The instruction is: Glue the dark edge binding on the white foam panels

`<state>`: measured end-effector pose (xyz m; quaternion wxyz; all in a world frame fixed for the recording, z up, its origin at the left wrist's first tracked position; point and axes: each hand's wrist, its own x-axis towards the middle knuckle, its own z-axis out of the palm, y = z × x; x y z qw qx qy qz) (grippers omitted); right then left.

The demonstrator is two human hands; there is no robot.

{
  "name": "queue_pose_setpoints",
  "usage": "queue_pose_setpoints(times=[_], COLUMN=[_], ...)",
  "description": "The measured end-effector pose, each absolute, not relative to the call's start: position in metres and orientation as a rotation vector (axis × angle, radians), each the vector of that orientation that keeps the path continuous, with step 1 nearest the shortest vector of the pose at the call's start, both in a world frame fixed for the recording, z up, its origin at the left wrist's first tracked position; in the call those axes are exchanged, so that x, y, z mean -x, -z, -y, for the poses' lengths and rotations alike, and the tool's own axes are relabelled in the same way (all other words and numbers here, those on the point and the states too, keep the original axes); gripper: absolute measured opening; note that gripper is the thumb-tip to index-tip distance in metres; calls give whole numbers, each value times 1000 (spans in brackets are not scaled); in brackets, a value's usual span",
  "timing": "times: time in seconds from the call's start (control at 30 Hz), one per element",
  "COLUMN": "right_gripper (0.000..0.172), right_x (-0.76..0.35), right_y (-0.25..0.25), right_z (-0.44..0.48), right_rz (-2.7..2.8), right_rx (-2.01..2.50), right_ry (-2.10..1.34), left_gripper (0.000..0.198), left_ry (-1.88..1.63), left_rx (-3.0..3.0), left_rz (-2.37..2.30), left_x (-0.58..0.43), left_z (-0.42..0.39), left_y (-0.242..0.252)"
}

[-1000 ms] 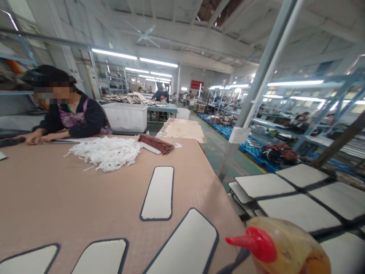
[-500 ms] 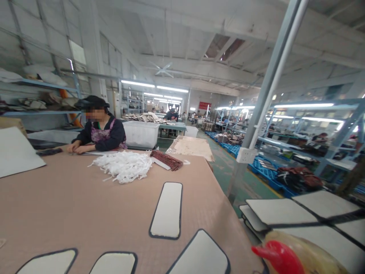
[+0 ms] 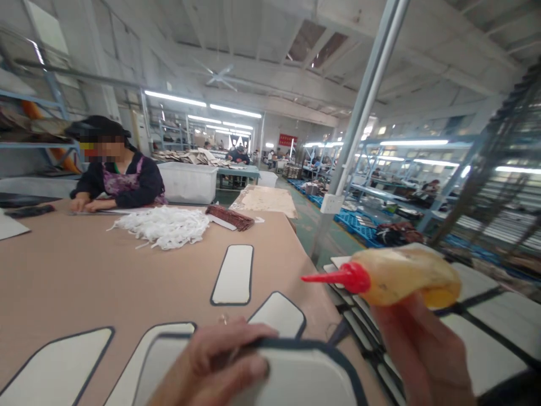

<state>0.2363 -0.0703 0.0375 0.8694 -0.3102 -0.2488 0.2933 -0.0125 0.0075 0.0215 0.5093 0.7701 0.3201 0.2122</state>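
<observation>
My right hand grips a yellowish squeeze bottle from below, tipped on its side. Its long red nozzle points left across the table edge. With thumb and fingers, my left hand pinches the upper edge of a white panel with a dark border, close to me and cut off by the frame's bottom. Similar dark-edged panels lie on the brown tabletop: a narrow one, one just behind my left hand, and one at the lower left.
A heap of white strips and a brown bundle lie farther back on the table. Across it sits a co-worker, hands on the tabletop. A metal post rises beside the table's right edge. More dark-edged panels are stacked at right.
The bottle has risen from the lower right corner, and my right hand now shows under it. My left hand has come into view holding a panel. The view has shifted right and down.
</observation>
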Motion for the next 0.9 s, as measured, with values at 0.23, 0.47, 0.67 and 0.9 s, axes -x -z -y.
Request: queue_pose_setpoints(times=[0.23,0.47,0.67,0.9], right_gripper=[50,74,59,55], right_x=[-260,-266,-256,-249], right_y=[-68,-72,-68,-54], right_z=[68,55,35,0], right_rz=[870,1109,1236,1184], right_rx=[588,587,523,605], right_ry=[-721,-988,-1157,-1182], left_gripper=[30,30,28,28], left_ry=[-336,-80,23,80], left_rx=[-2184,-2253,-2212,-2077], left_rz=[-815,-666,-549,-391], left_x=[20,25,27,27], left_z=[-38,-50,-71,-96], left_y=[-61,-71,-72,-57])
